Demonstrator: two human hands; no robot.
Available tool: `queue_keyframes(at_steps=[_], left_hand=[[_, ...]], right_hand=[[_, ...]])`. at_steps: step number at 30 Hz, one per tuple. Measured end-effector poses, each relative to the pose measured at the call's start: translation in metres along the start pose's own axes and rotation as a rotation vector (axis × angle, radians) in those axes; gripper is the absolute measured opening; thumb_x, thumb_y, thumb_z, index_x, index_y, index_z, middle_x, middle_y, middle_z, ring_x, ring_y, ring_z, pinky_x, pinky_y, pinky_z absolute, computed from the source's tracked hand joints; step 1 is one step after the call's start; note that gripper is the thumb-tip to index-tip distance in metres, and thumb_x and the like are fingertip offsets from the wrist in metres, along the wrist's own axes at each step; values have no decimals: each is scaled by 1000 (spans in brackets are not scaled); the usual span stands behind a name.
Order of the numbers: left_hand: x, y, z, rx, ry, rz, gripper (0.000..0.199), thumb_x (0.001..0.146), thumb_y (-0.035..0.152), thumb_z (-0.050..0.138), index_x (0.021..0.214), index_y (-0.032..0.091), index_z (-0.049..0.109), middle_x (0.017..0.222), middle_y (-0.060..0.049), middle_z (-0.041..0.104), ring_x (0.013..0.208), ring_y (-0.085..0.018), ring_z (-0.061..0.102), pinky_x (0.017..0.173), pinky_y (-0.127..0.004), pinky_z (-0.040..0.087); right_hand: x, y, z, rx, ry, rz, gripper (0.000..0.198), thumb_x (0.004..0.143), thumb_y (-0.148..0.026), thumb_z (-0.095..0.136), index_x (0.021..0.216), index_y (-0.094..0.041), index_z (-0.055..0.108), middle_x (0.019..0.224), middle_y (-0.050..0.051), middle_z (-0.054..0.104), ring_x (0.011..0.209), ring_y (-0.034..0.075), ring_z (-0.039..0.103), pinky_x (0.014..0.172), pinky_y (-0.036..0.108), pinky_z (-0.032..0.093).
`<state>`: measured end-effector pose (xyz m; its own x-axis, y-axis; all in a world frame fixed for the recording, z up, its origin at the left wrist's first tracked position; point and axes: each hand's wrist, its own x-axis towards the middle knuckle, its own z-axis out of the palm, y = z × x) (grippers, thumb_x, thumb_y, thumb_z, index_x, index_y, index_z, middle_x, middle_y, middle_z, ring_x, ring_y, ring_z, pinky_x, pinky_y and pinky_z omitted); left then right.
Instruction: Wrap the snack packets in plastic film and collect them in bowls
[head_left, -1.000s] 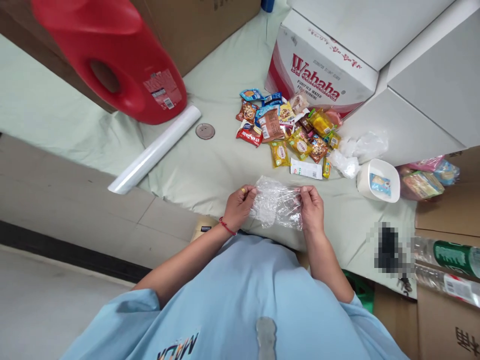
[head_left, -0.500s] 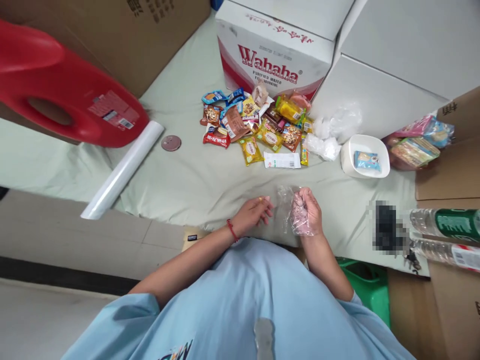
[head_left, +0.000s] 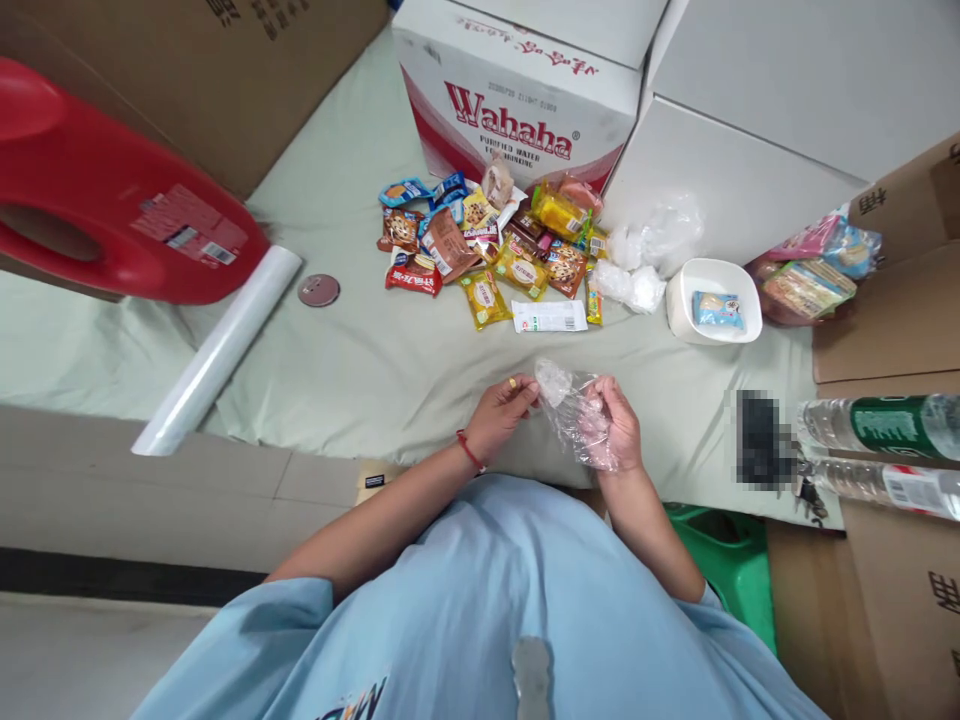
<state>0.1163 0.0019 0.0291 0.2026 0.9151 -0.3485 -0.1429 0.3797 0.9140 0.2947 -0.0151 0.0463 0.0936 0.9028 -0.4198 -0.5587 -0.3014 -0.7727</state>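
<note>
Water box (head_left: 517, 100), at the back; snack packets (head_left: 487, 255), heaped before it; clear plastic bag (head_left: 571, 408), between my left hand (head_left: 497, 418) and right hand (head_left: 625, 430); the right, gripping its right side; the left, at its left edge, pinching or not I cannot tell

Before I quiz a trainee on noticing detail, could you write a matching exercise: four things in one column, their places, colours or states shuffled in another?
Things
1. Clear plastic
2. White tub
3. Round disc
4. Jug

Places, colours or states
A. Between the white roll and the snack heap
B. Red
C. In the right hand
D. Has a pale blue packet inside

Pairs: 1-C, 2-D, 3-A, 4-B
</note>
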Motion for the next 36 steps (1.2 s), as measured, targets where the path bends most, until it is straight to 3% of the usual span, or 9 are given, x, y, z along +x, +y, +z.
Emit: queue_keyframes(at_steps=[7, 13, 17, 22, 25, 28, 32, 34, 36], left_hand=[[-11, 4, -55, -192, 115, -38, 49, 71, 65, 81, 78, 19, 64, 78, 1, 64, 76, -14, 59, 68, -24, 51], [-11, 11, -109, -425, 248, 34, 50, 71, 62, 85, 79, 22, 55, 69, 5, 59, 62, -10, 56, 61, -23, 49], [-8, 18, -143, -173, 289, 197, 42, 86, 62, 72, 82, 23, 57, 59, 7, 49, 49, -9, 45, 52, -24, 41], [-7, 38, -168, 172, 315, 440, 39, 99, 58, 57, 91, 21, 63, 69, 1, 64, 65, -13, 59, 68, -30, 48], [-13, 50, -172, 156, 218, 493, 39, 98, 60, 56, 97, 22, 67, 89, -5, 73, 83, -19, 68, 73, -34, 55], [-20, 52, -171, 200, 50, 450, 34, 93, 57, 62, 91, 25, 72, 106, -9, 75, 105, -27, 72, 89, -44, 60], [-27, 38, -169, 377, -160, 435, 27, 90, 41, 63, 71, 24, 71, 118, -9, 76, 121, -30, 69, 106, -48, 55], [-29, 28, -167, 487, -233, 431, 26, 89, 37, 62, 68, 24, 69, 125, -10, 75, 131, -30, 64, 112, -49, 51], [-29, 20, -162, 565, -283, 430, 27, 89, 38, 61, 67, 23, 66, 130, -10, 73, 141, -31, 56, 117, -50, 46]], right_hand=[[5, -12, -1, -100, 125, -164, 45, 73, -48, 89, 77, -23, 52, 66, -9, 46, 47, 6, 33, 37, 18, 25], [11, -12, 7, -227, 206, -355, 40, 70, -45, 92, 78, -21, 62, 83, -4, 61, 74, 9, 56, 62, 20, 47], [14, -12, 18, -297, 168, -356, 36, 68, -44, 93, 80, -22, 68, 85, -3, 64, 80, 11, 58, 72, 23, 50], [13, -22, 27, -402, 91, -429, 22, 78, -43, 87, 84, -26, 74, 89, -2, 66, 61, 8, 47, 56, 23, 42], [7, -35, 16, -522, -2, -559, 18, 81, -46, 83, 87, -30, 77, 104, 2, 66, 61, 9, 49, 54, 28, 46], [0, -47, -8, -806, -150, -602, 14, 85, -44, 81, 91, -32, 81, 107, 7, 67, 84, 20, 65, 74, 39, 58], [-11, -50, -43, -1267, -411, -444, 18, 93, -40, 72, 105, -32, 82, 125, 10, 69, 120, 27, 66, 102, 46, 55], [-15, -49, -57, -1372, -523, -357, 24, 96, -42, 69, 113, -31, 81, 134, 10, 68, 127, 28, 64, 107, 47, 53], [-17, -51, -66, -1372, -512, -343, 27, 97, -43, 66, 118, -30, 79, 137, 10, 67, 128, 27, 64, 108, 47, 53]])
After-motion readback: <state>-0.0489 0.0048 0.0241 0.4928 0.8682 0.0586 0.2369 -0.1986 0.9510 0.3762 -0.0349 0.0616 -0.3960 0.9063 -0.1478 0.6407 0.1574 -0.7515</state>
